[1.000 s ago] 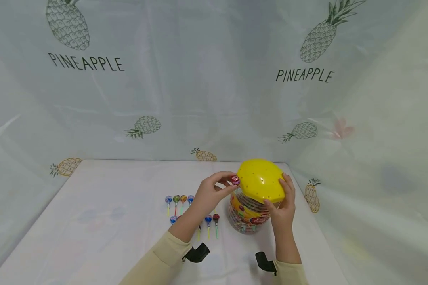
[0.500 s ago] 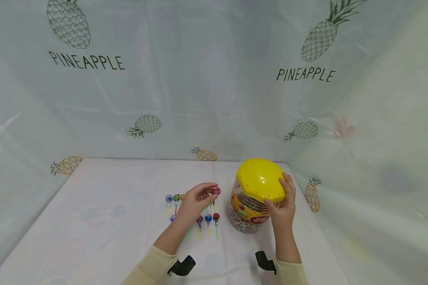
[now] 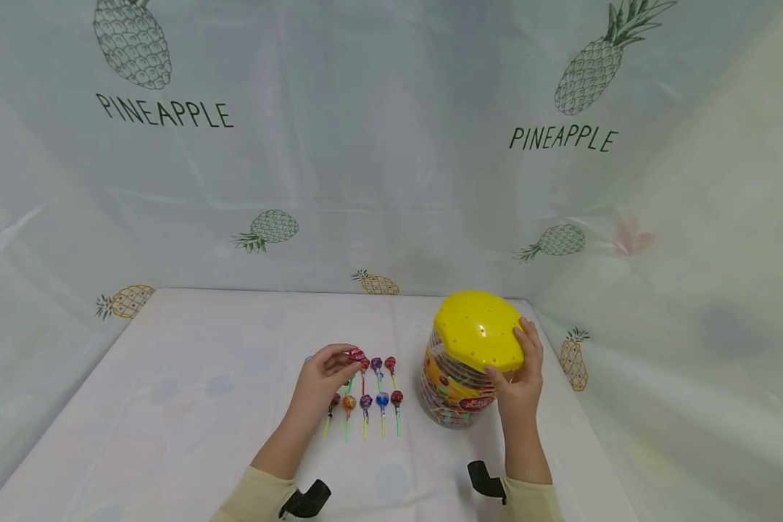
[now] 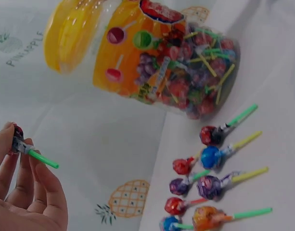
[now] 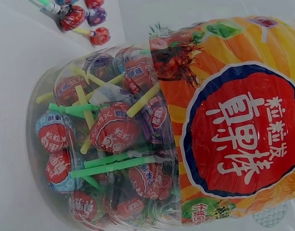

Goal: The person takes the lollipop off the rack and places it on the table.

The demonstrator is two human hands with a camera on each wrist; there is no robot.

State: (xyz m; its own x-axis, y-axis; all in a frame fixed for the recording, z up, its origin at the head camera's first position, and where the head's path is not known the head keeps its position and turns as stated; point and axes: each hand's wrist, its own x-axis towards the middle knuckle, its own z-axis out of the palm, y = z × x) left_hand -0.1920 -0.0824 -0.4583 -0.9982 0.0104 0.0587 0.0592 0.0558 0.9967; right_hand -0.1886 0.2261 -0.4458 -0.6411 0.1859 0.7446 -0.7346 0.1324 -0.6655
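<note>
My left hand [image 3: 318, 383] pinches a lollipop in a dark red wrapper [image 4: 17, 140] between thumb and fingers, its green stick pointing away in the left wrist view. It is above the left part of two rows of lollipops [image 3: 382, 401] on the table and hides some of them. To the right stands a large clear jar [image 3: 453, 391] of lollipops, slightly tilted in the head view. My right hand [image 3: 523, 370] grips the right side of its yellow lid [image 3: 476, 326], thumb at the front. In the right wrist view, the packed lollipops [image 5: 113, 127] show through the jar's wall.
A white cloth covers the table [image 3: 189, 413]. Behind it hangs a pale curtain [image 3: 391, 159] printed with pineapples, which also runs along the right side. Black wrist mounts [image 3: 307, 499] sit at both sleeves.
The left hand has moved left from beside the jar's lid, carrying the lollipop to over the left part of the rows. The right hand and jar stay in place.
</note>
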